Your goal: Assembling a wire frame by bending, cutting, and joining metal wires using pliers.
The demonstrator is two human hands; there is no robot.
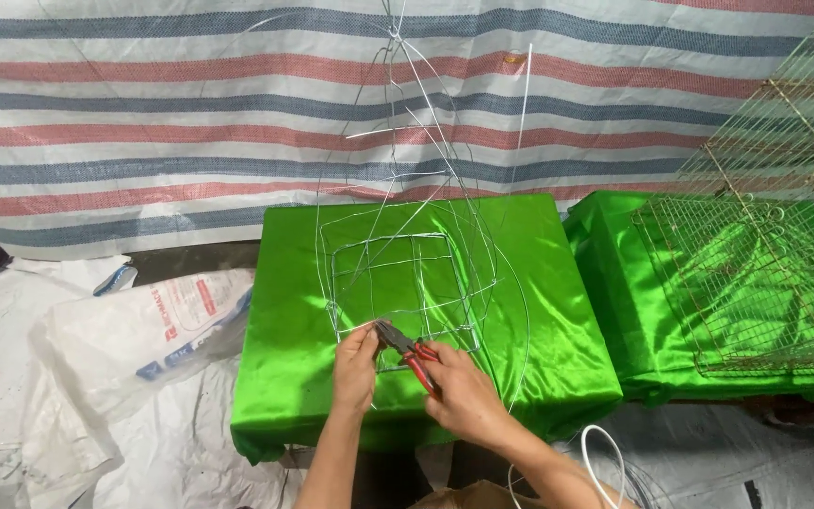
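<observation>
On the green table (520, 311), near its front edge, a wire frame (398, 283) is stood, with thin wires rising above it. Red-handled pliers (409, 353) are gripped in the closed right hand (463, 396), their tip at the frame's lower wire. That same wire is pinched by the left hand (355, 363). Right of this table, a wire mesh cage (765, 245) is leaned on a second green table (643, 358).

So all you really see of yourself here is two bare forearms coming up from the near edge. No sleeves anywhere in view, no gloves, no watch, no bracelet or ring that I can spot. Your left hand (357, 366) and right hand (463, 396) are both uncovered, fingers (366, 336) bare too. Wrists look plain, nothing strapped on.
</observation>
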